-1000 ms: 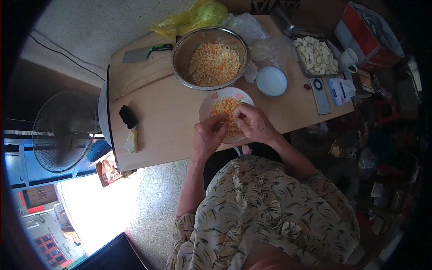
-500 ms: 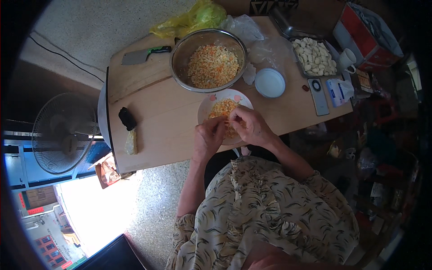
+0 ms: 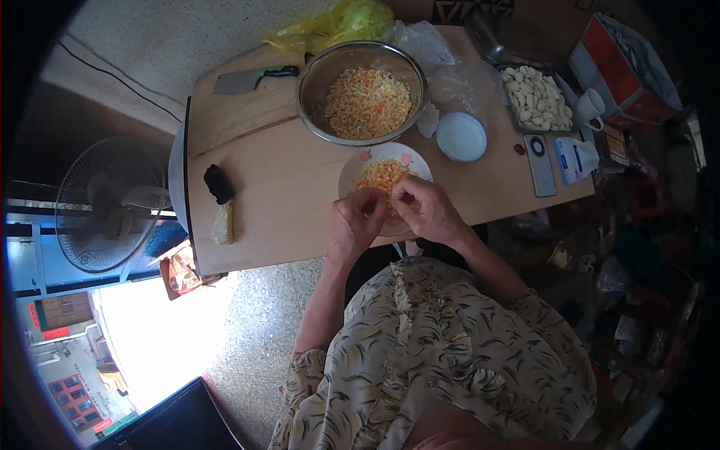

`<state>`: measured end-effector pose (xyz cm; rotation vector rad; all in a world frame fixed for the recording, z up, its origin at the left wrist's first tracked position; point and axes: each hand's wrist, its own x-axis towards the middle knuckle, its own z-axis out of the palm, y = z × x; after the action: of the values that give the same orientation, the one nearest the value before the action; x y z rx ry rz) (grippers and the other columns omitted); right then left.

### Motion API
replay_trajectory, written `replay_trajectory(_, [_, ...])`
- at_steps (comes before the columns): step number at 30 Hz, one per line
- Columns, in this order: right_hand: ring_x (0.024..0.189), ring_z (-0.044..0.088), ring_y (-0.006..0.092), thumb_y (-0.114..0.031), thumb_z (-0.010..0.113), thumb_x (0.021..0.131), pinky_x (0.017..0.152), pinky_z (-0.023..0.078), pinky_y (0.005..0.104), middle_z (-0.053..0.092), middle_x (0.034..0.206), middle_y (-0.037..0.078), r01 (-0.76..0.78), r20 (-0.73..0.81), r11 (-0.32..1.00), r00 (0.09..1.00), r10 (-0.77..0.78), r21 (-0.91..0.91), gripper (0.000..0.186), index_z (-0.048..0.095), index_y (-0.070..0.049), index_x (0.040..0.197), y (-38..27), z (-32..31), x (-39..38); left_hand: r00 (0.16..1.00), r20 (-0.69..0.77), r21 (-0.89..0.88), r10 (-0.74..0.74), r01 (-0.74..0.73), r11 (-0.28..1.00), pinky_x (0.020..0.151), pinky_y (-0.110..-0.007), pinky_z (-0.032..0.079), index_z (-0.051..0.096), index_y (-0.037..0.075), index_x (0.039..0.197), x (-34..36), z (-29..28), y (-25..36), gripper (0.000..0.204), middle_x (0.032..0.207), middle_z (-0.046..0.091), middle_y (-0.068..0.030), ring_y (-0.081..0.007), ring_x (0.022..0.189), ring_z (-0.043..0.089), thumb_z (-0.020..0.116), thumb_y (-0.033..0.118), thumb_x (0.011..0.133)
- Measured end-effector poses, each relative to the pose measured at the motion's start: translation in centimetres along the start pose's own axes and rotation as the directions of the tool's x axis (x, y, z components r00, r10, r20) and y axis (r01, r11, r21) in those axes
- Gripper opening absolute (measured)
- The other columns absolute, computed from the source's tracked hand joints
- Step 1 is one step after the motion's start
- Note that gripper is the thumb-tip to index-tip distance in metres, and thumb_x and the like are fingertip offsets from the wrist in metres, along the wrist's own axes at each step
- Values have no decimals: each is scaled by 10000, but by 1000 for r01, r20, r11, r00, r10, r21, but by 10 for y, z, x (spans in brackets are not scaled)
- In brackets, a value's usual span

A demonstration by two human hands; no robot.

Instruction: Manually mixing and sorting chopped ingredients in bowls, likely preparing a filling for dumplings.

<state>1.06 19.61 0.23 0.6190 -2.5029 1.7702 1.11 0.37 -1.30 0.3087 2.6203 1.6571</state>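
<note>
A shallow plate with a pink fruit pattern (image 3: 347, 174) lies at the table's near edge, holding a small heap of chopped yellow-and-orange filling (image 3: 384, 172). Over its near half are both of my hands, fingertips close together. My left hand (image 3: 355, 223) is curled in a pinch, and my right hand (image 3: 433, 214) is pinched the same way beside it. Whatever lies between the fingertips is hidden or too small to make out. Just beyond the plate stands a large steel bowl (image 3: 306, 120), with more of the chopped filling (image 3: 367, 101) in it.
Right of the plate are a small white bowl (image 3: 461, 137), a phone (image 3: 540, 166), a tissue pack (image 3: 572, 161), a mug (image 3: 591, 106) and a tray of pale dumplings (image 3: 536, 97). A cleaver (image 3: 238, 81) lies far left, a black-wrapped bundle (image 3: 217, 184) nearer. A fan (image 3: 112, 206) stands beside the table.
The whole view has shifted slightly, so the table's things sit a little further right. My fingertips, touching before, are now slightly apart over the plate.
</note>
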Motion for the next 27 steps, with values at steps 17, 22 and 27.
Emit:
replay_trajectory(17, [770,649,311,2,634,915,699,517,395,626,864,166,-30,37,999,999,32,-29,88,555,11,952,8,0,5,994,-40,62,98,-95,993,604,-351,549,676,-8,898,0,1,5,94,736,696,-148,-237,620,693,719,75,894])
replay_trajectory(22, [758,634,273,9,652,910,697,516,386,622,856,152,-45,29,999,999,44,7,102,554,10,941,-3,-2,7,992,-86,64,93,-87,994,605,-392,552,670,20,899,-2,0,-1,84,764,686,-152,-303,633,691,722,86,897])
replay_trajectory(27, [857,677,317,-17,692,900,767,548,382,673,954,161,-286,139,927,936,324,-241,125,609,7,992,2,-13,13,994,-49,241,96,-82,967,627,-423,553,683,52,918,-5,-6,1,112,855,705,-127,-327,713,699,756,130,883])
